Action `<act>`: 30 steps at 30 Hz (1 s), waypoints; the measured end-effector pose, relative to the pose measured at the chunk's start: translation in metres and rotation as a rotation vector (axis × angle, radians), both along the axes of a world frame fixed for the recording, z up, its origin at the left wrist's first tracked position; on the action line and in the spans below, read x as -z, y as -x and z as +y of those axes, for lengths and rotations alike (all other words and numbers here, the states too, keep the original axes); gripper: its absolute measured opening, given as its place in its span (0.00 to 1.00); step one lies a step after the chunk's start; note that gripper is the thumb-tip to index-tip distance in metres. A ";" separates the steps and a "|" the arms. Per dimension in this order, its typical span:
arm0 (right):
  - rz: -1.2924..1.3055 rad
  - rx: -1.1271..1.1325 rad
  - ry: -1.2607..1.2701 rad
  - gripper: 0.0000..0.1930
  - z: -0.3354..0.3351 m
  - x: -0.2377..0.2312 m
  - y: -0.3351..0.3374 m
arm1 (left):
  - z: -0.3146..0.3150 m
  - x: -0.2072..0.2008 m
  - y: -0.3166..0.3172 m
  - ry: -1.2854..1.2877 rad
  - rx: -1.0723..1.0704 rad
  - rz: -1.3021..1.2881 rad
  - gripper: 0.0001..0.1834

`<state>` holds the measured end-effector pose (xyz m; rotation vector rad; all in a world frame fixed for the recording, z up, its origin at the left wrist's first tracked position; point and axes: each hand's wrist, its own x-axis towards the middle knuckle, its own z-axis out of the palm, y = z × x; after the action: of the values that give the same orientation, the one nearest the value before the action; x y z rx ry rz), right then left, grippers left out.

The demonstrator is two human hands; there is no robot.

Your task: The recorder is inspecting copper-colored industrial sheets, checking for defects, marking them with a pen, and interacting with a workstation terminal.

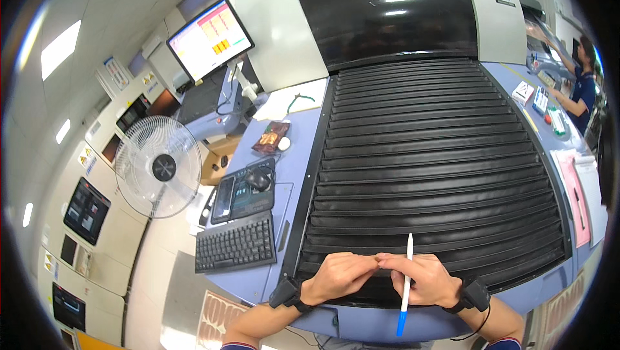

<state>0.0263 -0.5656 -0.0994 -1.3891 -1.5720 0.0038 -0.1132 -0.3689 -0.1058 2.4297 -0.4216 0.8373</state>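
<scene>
My left hand (339, 277) and my right hand (427, 279) meet fingertip to fingertip over the near edge of a black ribbed bellows cover (426, 175). A white marker pen (407, 285) with a blue end stands nearly lengthwise in my right hand, its blue end toward me and its white tip pointing away. The fingers of my left hand are curled and pinched together against the right thumb. Anything small between the fingertips is hidden. A black band with a box sits on each wrist.
On the left ledge lie a black keyboard (236, 243), a mouse (258, 179), a brown packet (270, 137) and green-handled pliers (299, 97). A fan (164, 168) and a monitor (211, 40) stand beyond. Pink paper (571, 188) lies right; another person (581, 88) works at far right.
</scene>
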 end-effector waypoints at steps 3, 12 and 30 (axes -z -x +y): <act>-0.030 0.015 -0.037 0.27 -0.004 -0.007 0.000 | -0.005 -0.004 0.001 0.000 0.005 0.030 0.14; -0.008 0.079 -0.033 0.26 -0.003 -0.008 -0.005 | -0.001 -0.001 -0.006 0.181 -0.069 0.177 0.10; -0.021 0.141 0.014 0.21 0.000 -0.006 -0.008 | -0.006 0.002 -0.009 0.219 -0.144 0.067 0.09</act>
<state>0.0343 -0.5656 -0.0938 -1.5123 -1.4906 -0.0850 -0.1040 -0.3751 -0.1080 2.2964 -0.1231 0.8131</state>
